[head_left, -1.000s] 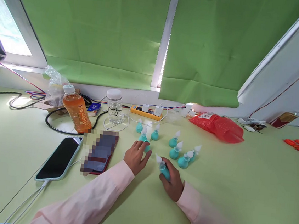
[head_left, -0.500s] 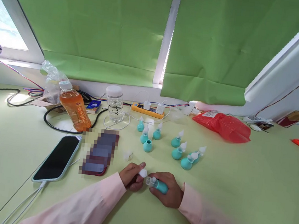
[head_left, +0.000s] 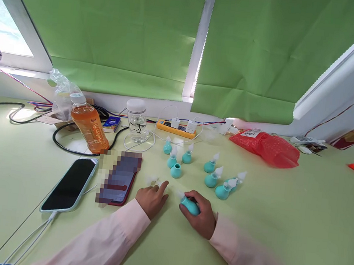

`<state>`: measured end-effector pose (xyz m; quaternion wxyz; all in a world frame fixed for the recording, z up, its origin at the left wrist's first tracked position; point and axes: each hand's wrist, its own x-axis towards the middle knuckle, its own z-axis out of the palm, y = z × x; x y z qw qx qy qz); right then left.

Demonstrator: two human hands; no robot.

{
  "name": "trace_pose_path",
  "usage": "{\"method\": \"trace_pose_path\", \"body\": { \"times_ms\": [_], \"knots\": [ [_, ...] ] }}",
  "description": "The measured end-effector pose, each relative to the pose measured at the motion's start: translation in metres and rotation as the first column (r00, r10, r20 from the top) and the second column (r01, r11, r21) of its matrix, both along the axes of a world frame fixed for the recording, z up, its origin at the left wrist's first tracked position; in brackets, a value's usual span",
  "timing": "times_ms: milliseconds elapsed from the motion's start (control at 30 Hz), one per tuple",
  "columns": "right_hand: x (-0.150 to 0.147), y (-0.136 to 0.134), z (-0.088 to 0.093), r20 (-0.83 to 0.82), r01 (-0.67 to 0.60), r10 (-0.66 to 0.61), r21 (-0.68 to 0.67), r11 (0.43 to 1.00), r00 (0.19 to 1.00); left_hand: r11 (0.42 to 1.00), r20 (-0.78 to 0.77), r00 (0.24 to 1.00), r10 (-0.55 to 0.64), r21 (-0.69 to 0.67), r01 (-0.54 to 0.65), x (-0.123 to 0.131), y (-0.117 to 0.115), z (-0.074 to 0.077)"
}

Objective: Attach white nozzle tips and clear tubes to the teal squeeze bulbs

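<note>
My right hand (head_left: 201, 214) is wrapped round a teal nasal aspirator bulb (head_left: 190, 206), which lies tilted with its clear nozzle (head_left: 181, 195) pointing left. The nozzle's tip is blurred. My left hand (head_left: 152, 199) rests low over the table, index finger stretched out, with nothing visible in it. Just beyond its fingers lie small clear plastic pieces (head_left: 152, 181). A teal bulb without a nozzle (head_left: 176, 170) stands open-necked ahead of my hands. Around it are several assembled aspirators, among them one (head_left: 211, 179) to the right and another (head_left: 172, 161) behind it.
Left of my hands lie a red-cased phone (head_left: 118, 181) and a charging phone (head_left: 69, 185). Farther back stand an orange drink bottle (head_left: 89, 126) and a clear jar (head_left: 136, 122). A yellow power strip (head_left: 176, 129) and a red plastic bag (head_left: 265, 148) lie along the window.
My left hand has let go of the white tip and moved slightly left and away, toward the clear pieces. The aspirator in my right hand now has a tip at its nozzle end.
</note>
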<state>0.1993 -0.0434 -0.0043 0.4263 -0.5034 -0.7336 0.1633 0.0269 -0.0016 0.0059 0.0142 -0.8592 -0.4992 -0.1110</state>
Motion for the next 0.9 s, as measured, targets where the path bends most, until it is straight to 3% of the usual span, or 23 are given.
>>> {"method": "trace_pose_path", "body": {
  "times_ms": [133,233,467,667,900],
  "knots": [
    [0.000,0.012,-0.001,0.055,-0.020,0.013,0.126,0.992,0.998,0.947,0.203,0.955,-0.214,0.283,0.152,-0.002,-0.004,-0.003],
    [0.001,0.014,-0.001,0.051,-0.031,0.025,0.134,0.991,0.998,0.900,0.226,0.920,-0.319,0.376,0.220,-0.002,-0.004,-0.006],
    [-0.004,0.003,-0.001,0.096,-0.071,0.061,0.099,0.993,0.994,0.856,0.243,0.884,-0.400,0.445,0.265,0.004,-0.008,-0.013],
    [-0.005,0.001,-0.005,0.085,-0.047,0.038,0.106,0.993,0.996,0.828,0.259,0.862,-0.436,0.492,0.271,0.007,-0.013,-0.011],
    [-0.005,0.000,-0.007,0.133,-0.044,0.027,0.119,0.992,0.991,0.865,0.349,0.827,-0.441,0.412,0.288,0.006,-0.010,-0.011]
  ]
}}
